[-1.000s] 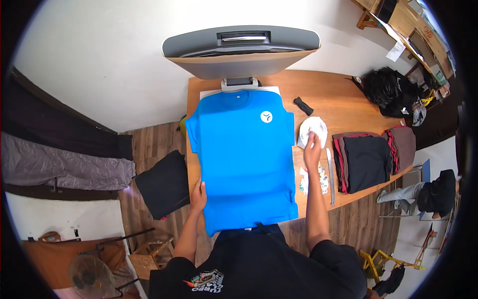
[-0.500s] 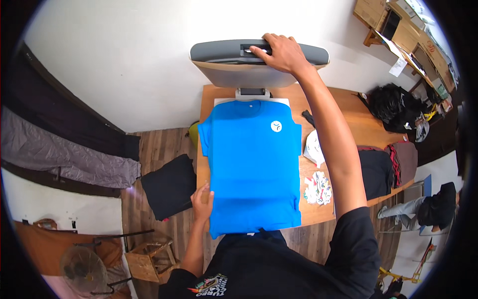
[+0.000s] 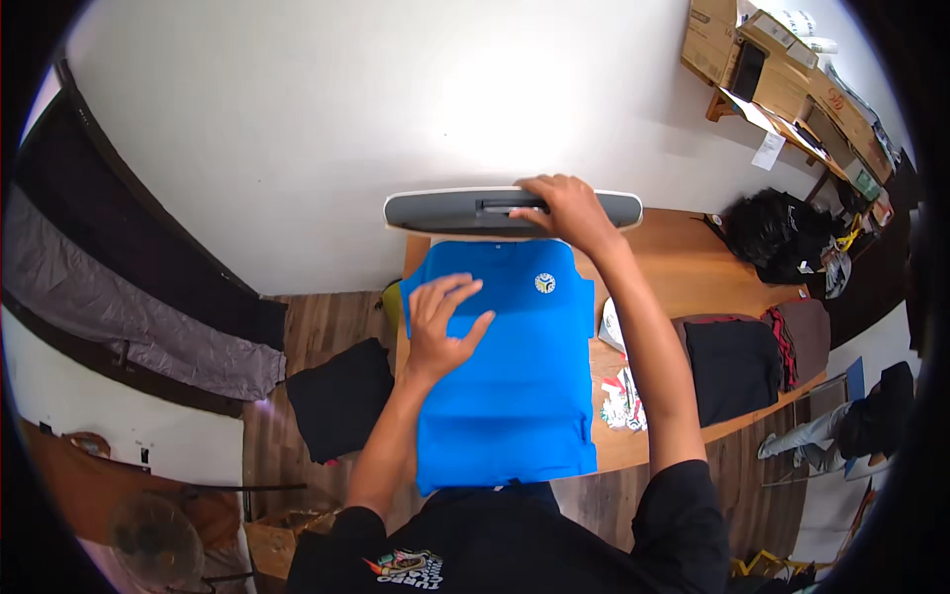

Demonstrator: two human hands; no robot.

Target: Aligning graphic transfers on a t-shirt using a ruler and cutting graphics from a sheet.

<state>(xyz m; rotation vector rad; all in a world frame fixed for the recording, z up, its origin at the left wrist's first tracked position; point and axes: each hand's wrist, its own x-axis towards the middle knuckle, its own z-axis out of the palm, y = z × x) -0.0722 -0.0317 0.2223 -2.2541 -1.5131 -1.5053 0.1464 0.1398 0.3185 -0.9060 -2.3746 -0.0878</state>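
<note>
A blue T-shirt [image 3: 505, 396] lies spread with its collar away from me, its hem close to my body. A small round emblem [image 3: 545, 283] sits on the upper right of its chest. Above the collar is the raised grey lid of a press [image 3: 426, 211], seen almost edge-on. My right hand [image 3: 574, 213] is wrapped round the handle in the lid's front edge. Over the shirt's left side hovers my left hand [image 3: 442, 327], fingers spread, holding nothing. The press's base is mostly hidden under the shirt.
The wooden table [image 3: 673, 247] carries a pile of small printed pieces [image 3: 623, 404] and folded dark garments [image 3: 732, 366] at right. A black cloth bundle [image 3: 338, 401] is left of the table. A shelf with cardboard boxes [image 3: 782, 84] hangs upper right; a person [image 3: 851, 421] is far right.
The press lid has tilted down toward the shirt, with my right hand still on its handle. My left hand has risen from the shirt's left edge to above its upper left part.
</note>
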